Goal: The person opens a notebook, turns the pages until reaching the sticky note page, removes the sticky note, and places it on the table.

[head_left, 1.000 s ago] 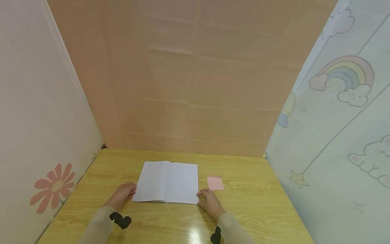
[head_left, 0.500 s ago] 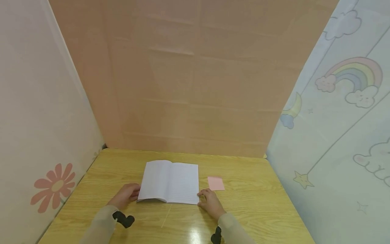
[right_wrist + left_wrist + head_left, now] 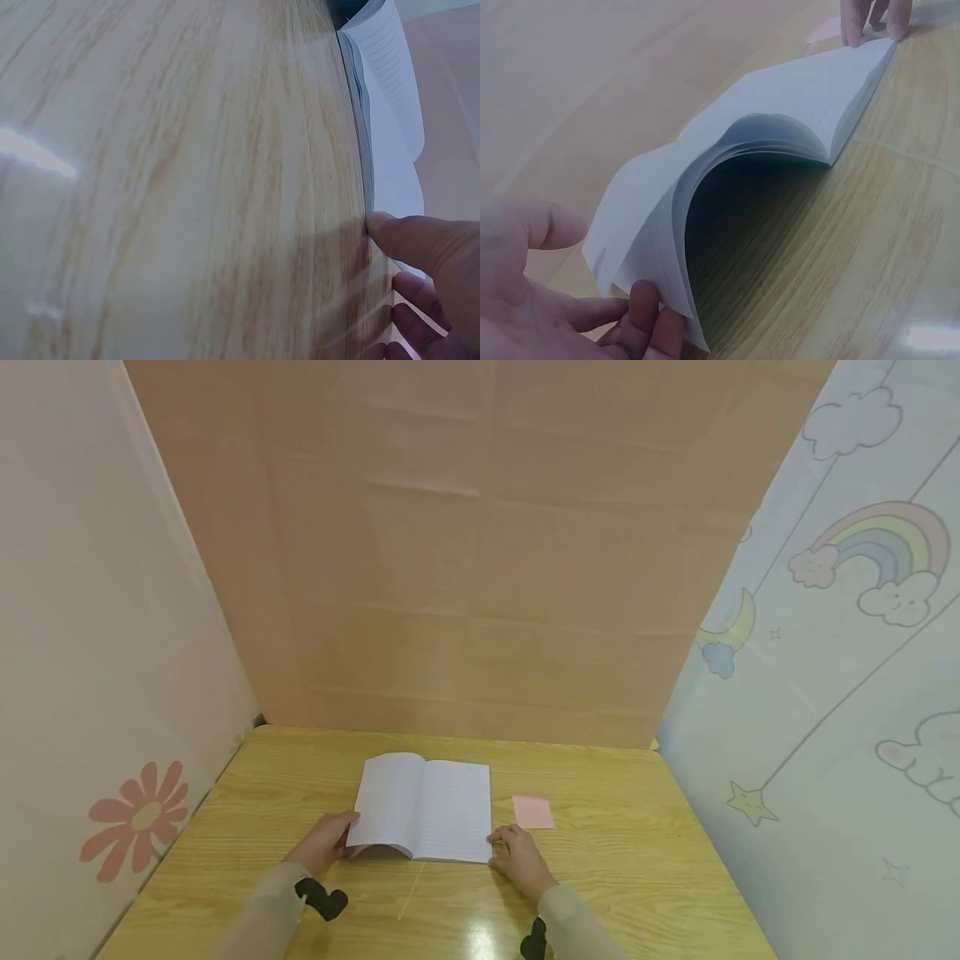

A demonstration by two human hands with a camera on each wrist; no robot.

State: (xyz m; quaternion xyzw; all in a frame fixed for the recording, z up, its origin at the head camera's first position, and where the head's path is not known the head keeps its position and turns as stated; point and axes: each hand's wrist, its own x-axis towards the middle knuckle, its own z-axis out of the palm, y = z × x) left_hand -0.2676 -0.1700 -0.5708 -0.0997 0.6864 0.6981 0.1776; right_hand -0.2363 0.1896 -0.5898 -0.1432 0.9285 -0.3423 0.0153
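Observation:
An open notebook (image 3: 453, 810) with lined white pages lies on the wooden table. Its left half arches up off the tabletop, and the leaves bow with a dark hollow beneath them. At that raised edge my left hand (image 3: 327, 842) grips the leaves (image 3: 641, 217), thumb on the upper side and fingers curled at the lower edge. My right hand (image 3: 519, 858) holds the flat right half by its near corner; the thumb (image 3: 409, 234) presses the corner and the fingers lie along the right edge. Just beyond that hand is a pink sticky note (image 3: 533, 812).
The wooden table (image 3: 622, 860) meets a plain orange-brown sheet (image 3: 465, 568) at the back. Patterned white panels stand at the left and right, one with a pink flower (image 3: 138, 818). Dark wrist straps (image 3: 322, 899) sit over the pale sleeves.
My left hand has moved right and a little up, bringing the notebook's left edge with it, so that half now arches higher. The right hand has stayed at its corner.

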